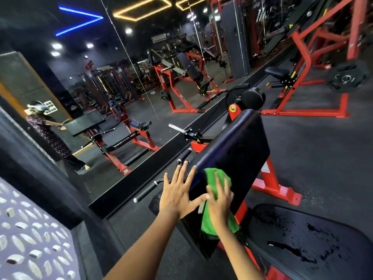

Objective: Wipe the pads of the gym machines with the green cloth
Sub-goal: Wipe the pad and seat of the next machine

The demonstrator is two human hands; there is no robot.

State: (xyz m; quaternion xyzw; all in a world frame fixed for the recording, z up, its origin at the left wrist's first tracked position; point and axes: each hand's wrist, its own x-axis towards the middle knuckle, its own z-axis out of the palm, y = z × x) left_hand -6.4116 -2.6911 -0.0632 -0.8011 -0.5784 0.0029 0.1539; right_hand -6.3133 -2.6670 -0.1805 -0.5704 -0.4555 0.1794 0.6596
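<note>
A black upright pad (pixel 238 146) on a red-framed machine stands in front of me. The green cloth (pixel 214 219) lies flat against its near face. My right hand (pixel 220 201) presses the cloth onto the pad with straight fingers. My left hand (pixel 178 191) has its fingers spread, the fingertips at the pad's left edge and the thumb across its face. A black seat pad (pixel 314 239) at the lower right carries dark wet spots.
A wall mirror (pixel 121 102) runs along the left and reflects me and the machines. Black handle bars (pixel 149 190) jut out left of the pad. A red machine with a weight plate (pixel 347 78) stands at the right. Dark rubber floor (pixel 314 150) spreads between them.
</note>
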